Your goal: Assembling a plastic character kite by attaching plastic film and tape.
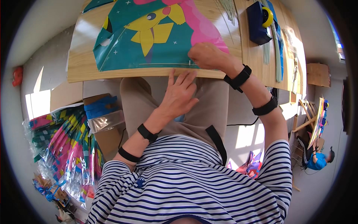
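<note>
A teal printed sheet (123,56) with a yellow cartoon figure and pink areas lies on the wooden table (82,71). Along its near edge runs a thin white rod (160,64), with a small upright piece across it near its right end. My right hand (207,56) is closed in a fist over the sheet's near right corner, beside that rod end; its fingers hide whatever they may hold. At the table's front edge, my left hand (179,93) has its fingers stretched out, the tips close to the rod, and holds nothing visible.
A dark blue tape dispenser (257,28) with a yellow roll stands at the right. Bundles of thin rods (266,54) lie near it. Plastic-wrapped colourful items (71,145) pile up at lower left beside a cardboard box (106,140). A person in blue (317,160) sits far right.
</note>
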`<state>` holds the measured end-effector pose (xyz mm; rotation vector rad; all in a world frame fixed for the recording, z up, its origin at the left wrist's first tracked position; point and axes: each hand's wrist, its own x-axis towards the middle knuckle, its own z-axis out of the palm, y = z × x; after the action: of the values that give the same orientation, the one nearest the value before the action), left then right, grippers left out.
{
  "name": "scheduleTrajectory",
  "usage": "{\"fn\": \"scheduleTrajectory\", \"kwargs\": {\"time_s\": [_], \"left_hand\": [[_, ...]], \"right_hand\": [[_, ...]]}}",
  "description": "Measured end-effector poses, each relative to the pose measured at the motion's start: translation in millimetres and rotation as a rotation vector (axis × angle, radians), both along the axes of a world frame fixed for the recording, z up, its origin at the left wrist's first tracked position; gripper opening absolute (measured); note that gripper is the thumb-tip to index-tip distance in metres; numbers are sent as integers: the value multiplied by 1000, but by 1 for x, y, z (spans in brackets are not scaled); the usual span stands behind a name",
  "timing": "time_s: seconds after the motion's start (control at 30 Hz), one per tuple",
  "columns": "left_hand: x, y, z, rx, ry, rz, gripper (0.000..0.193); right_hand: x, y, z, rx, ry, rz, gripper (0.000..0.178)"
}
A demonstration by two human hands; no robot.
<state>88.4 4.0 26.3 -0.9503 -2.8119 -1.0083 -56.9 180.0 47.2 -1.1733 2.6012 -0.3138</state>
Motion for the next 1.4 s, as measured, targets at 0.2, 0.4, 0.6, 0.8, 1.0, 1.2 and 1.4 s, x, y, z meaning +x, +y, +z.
{"fn": "scheduleTrajectory", "kwargs": {"time_s": [0.2,0.4,0.6,0.8,1.0,1.2,1.4], "left_hand": [[-5,5,1,6,4,8,40],[-9,5,0,12,5,22,41],[-11,6,-5,5,12,44,42],[-12,8,-7,-30,20,63,45],[-11,11,-7,-68,46,81,48],[-12,13,-5,-91,40,89,49],[-10,15,-7,-95,54,106,50]], "right_hand": [[-3,-4,1,72,-11,5,4],[-3,-4,-5,25,30,30,3],[-3,-5,-11,32,30,27,4],[-1,-11,-3,86,93,1,6],[0,-11,-7,134,79,-195,15],[7,-5,-9,-146,297,-564,18],[27,0,-8,-259,-54,-603,20]]}}
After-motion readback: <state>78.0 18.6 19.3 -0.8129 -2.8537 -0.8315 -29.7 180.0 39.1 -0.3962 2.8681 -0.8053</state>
